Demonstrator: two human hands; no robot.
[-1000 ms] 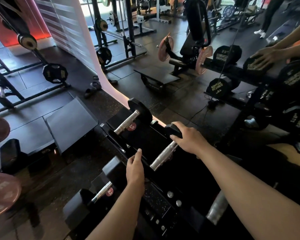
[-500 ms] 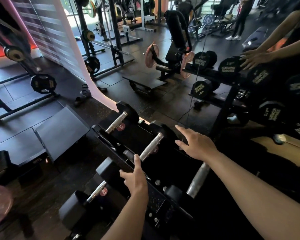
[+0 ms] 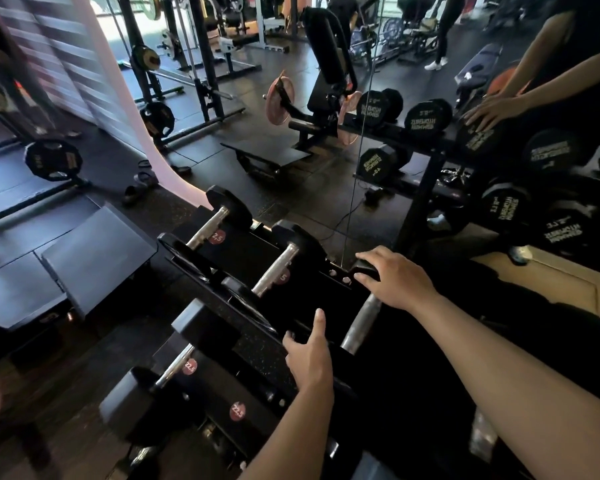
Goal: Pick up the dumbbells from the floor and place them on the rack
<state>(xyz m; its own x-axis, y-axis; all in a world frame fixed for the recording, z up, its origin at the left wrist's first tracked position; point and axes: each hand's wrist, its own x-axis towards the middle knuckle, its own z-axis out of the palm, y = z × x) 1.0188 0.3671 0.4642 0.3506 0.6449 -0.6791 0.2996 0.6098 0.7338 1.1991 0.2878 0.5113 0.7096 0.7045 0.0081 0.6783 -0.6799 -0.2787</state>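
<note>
A black dumbbell rack (image 3: 243, 299) runs from lower centre toward the mirror. On its top tier rest a dumbbell marked 2,5 (image 3: 211, 226) and a dumbbell marked 5 (image 3: 277, 268). To their right lies a third dumbbell (image 3: 361, 320) with a steel handle. My right hand (image 3: 395, 282) curls over its far head. My left hand (image 3: 309, 358) covers its near head, fingers bent around it and thumb raised. A 22,5 dumbbell (image 3: 175, 367) sits on the lower tier.
A wall mirror (image 3: 499, 188) at right reflects the rack, dumbbells and my arms. A flat bench pad (image 3: 94, 251) lies left of the rack. A plate-loaded machine (image 3: 326, 91) and weight racks (image 3: 146, 81) stand beyond; sandals (image 3: 142, 181) lie on the floor.
My hands let go of the dumbbell marked 5, which now rests on the top tier. Both hands moved right onto the heads of the third dumbbell.
</note>
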